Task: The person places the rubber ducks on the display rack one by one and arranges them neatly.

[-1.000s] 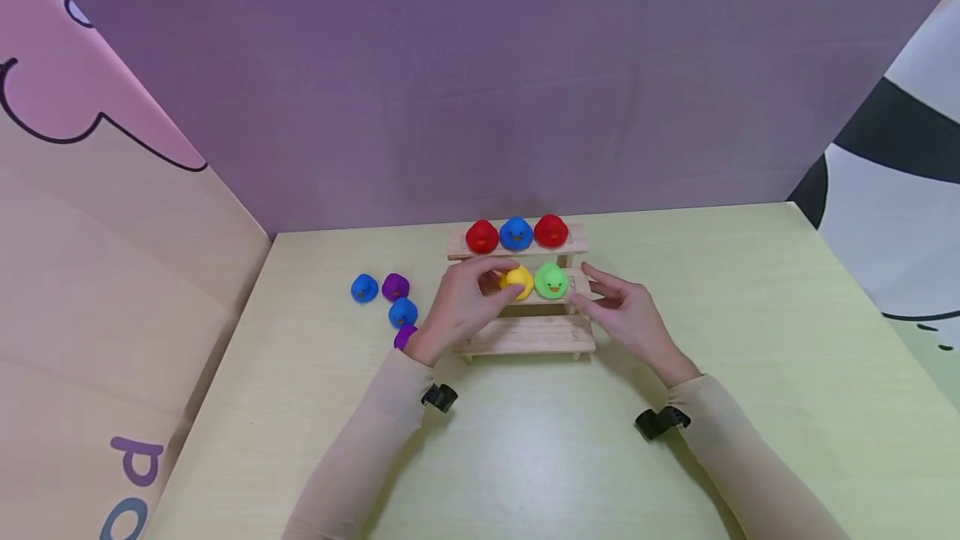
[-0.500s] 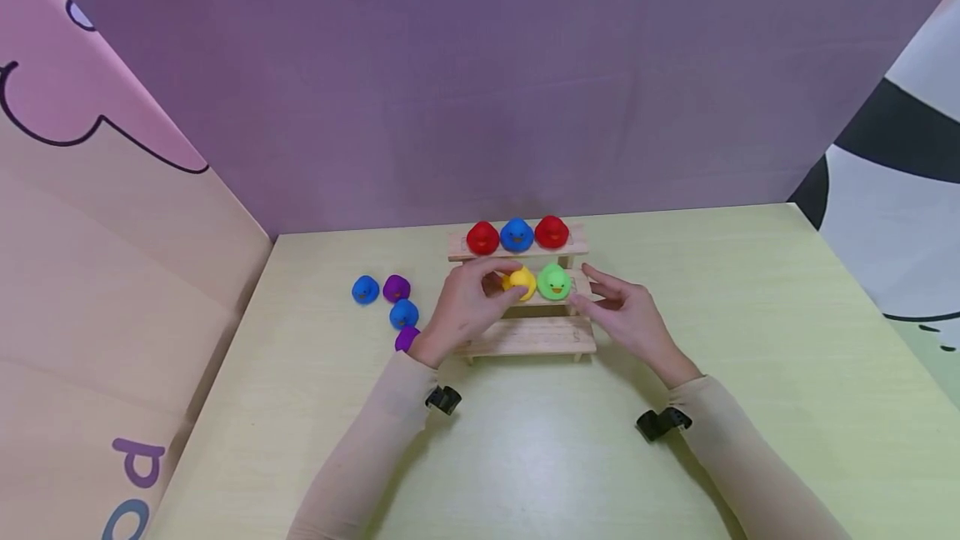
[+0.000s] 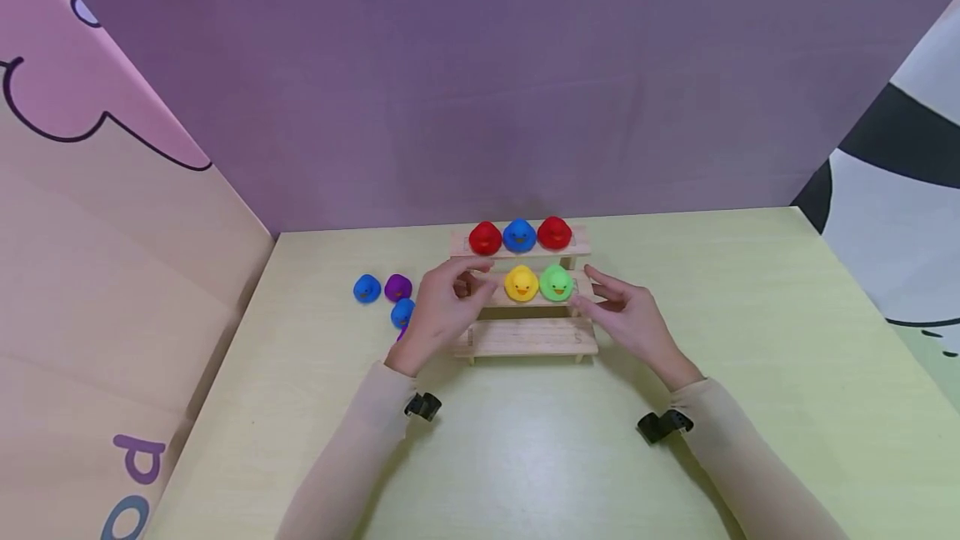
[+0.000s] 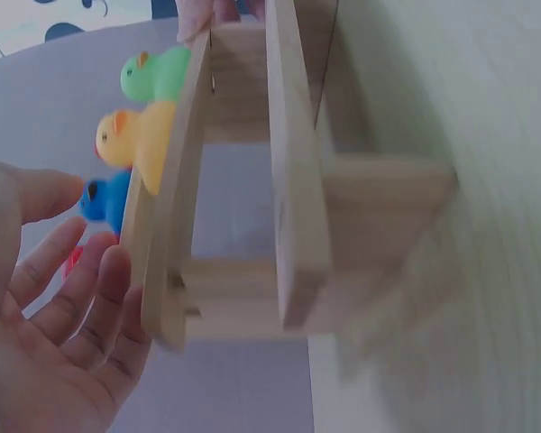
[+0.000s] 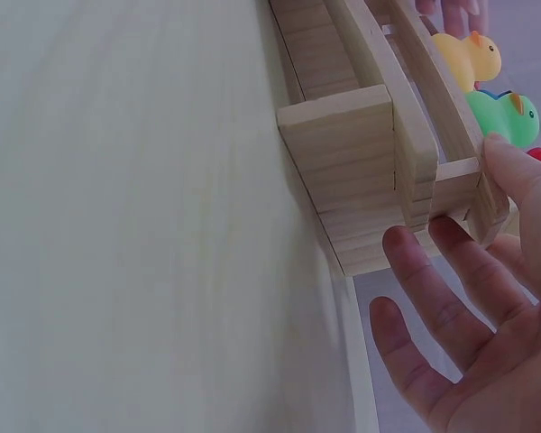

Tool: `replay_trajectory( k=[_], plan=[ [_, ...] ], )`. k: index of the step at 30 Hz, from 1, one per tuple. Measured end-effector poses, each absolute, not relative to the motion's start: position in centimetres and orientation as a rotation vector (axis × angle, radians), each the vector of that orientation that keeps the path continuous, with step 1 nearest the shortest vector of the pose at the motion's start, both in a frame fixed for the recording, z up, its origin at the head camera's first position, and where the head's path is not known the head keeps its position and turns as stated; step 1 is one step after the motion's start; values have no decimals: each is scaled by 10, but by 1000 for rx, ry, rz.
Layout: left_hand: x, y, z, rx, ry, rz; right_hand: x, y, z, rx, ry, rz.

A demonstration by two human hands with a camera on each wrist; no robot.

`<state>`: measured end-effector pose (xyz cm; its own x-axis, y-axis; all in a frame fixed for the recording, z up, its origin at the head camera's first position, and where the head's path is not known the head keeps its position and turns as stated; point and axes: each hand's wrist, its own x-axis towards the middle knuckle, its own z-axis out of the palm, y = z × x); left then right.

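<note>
A stepped wooden stand [image 3: 534, 337] holds rubber ducks on its top and middle steps. On the middle step sit a yellow duck [image 3: 521, 283] and a green duck [image 3: 557, 283], side by side at the right. My left hand [image 3: 450, 307] is beside the yellow duck at the step's left end, thumb and fingers apart, holding nothing. In the left wrist view its fingers [image 4: 99, 307] lie close to the step's end. My right hand [image 3: 630, 319] holds the right end of the middle step, thumb at its front edge by the green duck, other fingers around the end.
On the top step stand a red duck [image 3: 485, 238], a blue duck [image 3: 520, 236] and another red duck [image 3: 554, 233]. Left of the stand are loose blue and purple ducks [image 3: 398, 287], one partly hidden by my left wrist. A purple backdrop [image 3: 480, 82] rises behind the table.
My left hand has let go of the yellow duck and moved left, leaving the duck on the middle step beside the green one. My right hand has stayed in place.
</note>
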<state>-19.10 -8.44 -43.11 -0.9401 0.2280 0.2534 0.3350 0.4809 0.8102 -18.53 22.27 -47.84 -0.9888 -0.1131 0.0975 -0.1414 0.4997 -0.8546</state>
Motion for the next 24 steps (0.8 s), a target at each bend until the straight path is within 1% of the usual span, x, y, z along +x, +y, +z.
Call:
replay_trajectory(
  k=[12,24],
  plan=[
    [-195,-131,-444,-390,-2560,-1347,-184,222,-477,220,-2704,1534],
    [-199,-172,-450,-212,-2548,-1376,-184,224,-477,226,-2700,1542]
  ],
)
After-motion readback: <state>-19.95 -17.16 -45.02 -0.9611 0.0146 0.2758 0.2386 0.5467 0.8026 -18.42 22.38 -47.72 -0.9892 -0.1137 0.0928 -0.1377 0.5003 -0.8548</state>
